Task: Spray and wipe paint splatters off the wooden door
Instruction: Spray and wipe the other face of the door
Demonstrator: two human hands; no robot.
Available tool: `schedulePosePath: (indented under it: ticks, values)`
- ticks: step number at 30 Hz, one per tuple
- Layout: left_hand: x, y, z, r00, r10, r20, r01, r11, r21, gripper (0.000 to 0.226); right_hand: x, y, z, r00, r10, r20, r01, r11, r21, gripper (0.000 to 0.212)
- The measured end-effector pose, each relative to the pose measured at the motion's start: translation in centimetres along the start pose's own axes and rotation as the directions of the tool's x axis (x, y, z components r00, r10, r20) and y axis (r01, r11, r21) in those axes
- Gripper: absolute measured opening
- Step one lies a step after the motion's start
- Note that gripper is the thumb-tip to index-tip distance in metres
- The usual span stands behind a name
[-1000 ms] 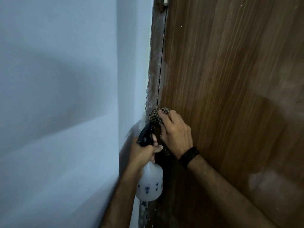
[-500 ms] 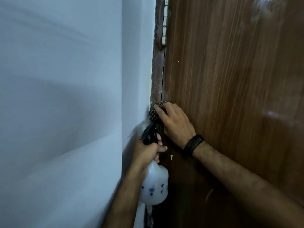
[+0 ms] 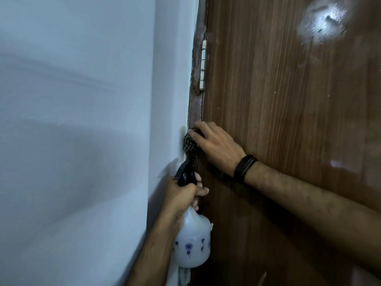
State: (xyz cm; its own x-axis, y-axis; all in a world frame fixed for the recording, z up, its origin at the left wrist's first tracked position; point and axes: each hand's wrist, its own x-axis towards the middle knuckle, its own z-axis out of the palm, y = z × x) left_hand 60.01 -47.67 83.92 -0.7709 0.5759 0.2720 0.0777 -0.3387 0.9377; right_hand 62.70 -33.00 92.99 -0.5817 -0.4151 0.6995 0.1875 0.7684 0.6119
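The brown wooden door point(image 3: 288, 124) fills the right half of the view, with small white paint specks on its grain. My right hand point(image 3: 216, 147), a dark band on its wrist, presses a checked cloth point(image 3: 189, 144) against the door's hinge edge and frame. Just below, my left hand point(image 3: 183, 193) grips the neck of a translucent white spray bottle point(image 3: 192, 242) with blue flower marks. The bottle's black trigger head point(image 3: 184, 172) points up toward the cloth.
A white wall point(image 3: 82, 141) takes up the left half and meets the worn door frame point(image 3: 195, 104). A white painted hinge point(image 3: 203, 65) sits above the cloth. A bright wet glare patch point(image 3: 323, 19) shows on the door at upper right.
My right hand has slid the cloth up along the door's hinge edge. The left hand with the bottle followed upward, and the view tilted up so the hinge is in full sight.
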Motion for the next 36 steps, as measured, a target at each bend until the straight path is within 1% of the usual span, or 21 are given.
schedulePosePath:
  ticks: [2,5,7,10,12,14,15,16,17,19,22,23,25,28,30,33,36]
  values:
    - [0.1,0.4,0.2,1.000,0.006,0.014,-0.006,1.000,-0.001,0.026,-0.9,-0.1,0.2,0.989,-0.124,0.076,0.126,0.992,-0.013,0.048]
    - [0.0,0.3,0.0,0.999,0.014,0.032,-0.013,1.000,-0.001,0.027,-3.1,-0.3,0.9,0.956,-0.239,0.169,0.242,0.970,0.003,0.048]
    - [0.1,0.4,-0.1,1.000,0.011,0.029,-0.011,1.000,0.008,0.026,-4.2,-0.4,1.4,0.927,-0.309,0.214,0.313,0.949,0.015,0.043]
    - [0.3,1.2,0.1,0.999,0.030,0.037,-0.031,0.999,0.025,0.025,-3.7,0.4,1.1,0.912,-0.366,0.185,0.366,0.930,0.038,0.039]
    - [0.6,2.3,0.3,0.998,0.056,0.038,-0.057,0.998,0.021,0.025,-1.6,1.6,-0.1,0.943,-0.305,0.133,0.309,0.951,-0.009,0.043]
    - [1.0,3.6,0.6,0.995,0.090,0.044,-0.090,0.996,0.006,0.025,0.9,3.2,-1.8,0.984,-0.170,0.050,0.173,0.983,-0.063,0.053]
    - [1.1,4.1,0.7,0.993,0.107,0.049,-0.107,0.994,-0.005,0.024,1.8,3.8,-2.4,0.992,-0.119,0.028,0.121,0.990,-0.071,0.057]
    - [1.3,4.7,0.8,0.991,0.125,0.054,-0.124,0.992,-0.017,0.024,2.4,4.3,-2.8,0.995,-0.097,0.024,0.099,0.993,-0.072,0.058]
    - [1.5,5.1,0.8,0.989,0.140,0.056,-0.138,0.990,-0.027,0.024,2.6,4.5,-2.8,0.994,-0.107,0.031,0.109,0.991,-0.078,0.057]
    - [1.7,5.6,0.9,0.985,0.160,0.059,-0.158,0.987,-0.036,0.024,1.9,4.4,-2.3,0.982,-0.182,0.049,0.186,0.978,-0.090,0.050]
    - [1.8,6.0,1.2,0.983,0.171,0.070,-0.169,0.985,-0.037,0.023,0.0,3.6,-1.2,0.938,-0.322,0.129,0.328,0.944,-0.028,0.042]
    - [1.8,6.1,1.3,0.983,0.171,0.073,-0.169,0.985,-0.036,0.023,-0.1,3.5,-1.0,0.928,-0.346,0.136,0.353,0.935,-0.025,0.038]
    - [1.9,6.4,1.6,0.983,0.164,0.078,-0.162,0.986,-0.038,0.023,1.0,4.2,-1.3,0.940,-0.324,0.111,0.329,0.944,-0.035,0.036]
    - [2.4,7.2,2.1,0.983,0.169,0.071,-0.166,0.985,-0.050,0.023,4.3,6.0,-3.0,0.987,-0.161,-0.010,0.160,0.985,-0.067,0.049]
    - [2.7,7.8,2.3,0.982,0.174,0.069,-0.170,0.983,-0.067,0.023,5.8,7.2,-3.9,0.994,-0.084,-0.073,0.080,0.995,-0.055,0.048]
    - [3.1,8.3,2.6,0.981,0.179,0.075,-0.174,0.982,-0.071,0.023,5.9,7.3,-4.0,0.992,-0.090,-0.090,0.090,0.996,-0.012,0.044]
    - [3.3,8.5,2.9,0.980,0.182,0.084,-0.176,0.982,-0.066,0.022,4.5,6.5,-3.5,0.986,-0.166,0.008,0.166,0.985,0.045,0.048]
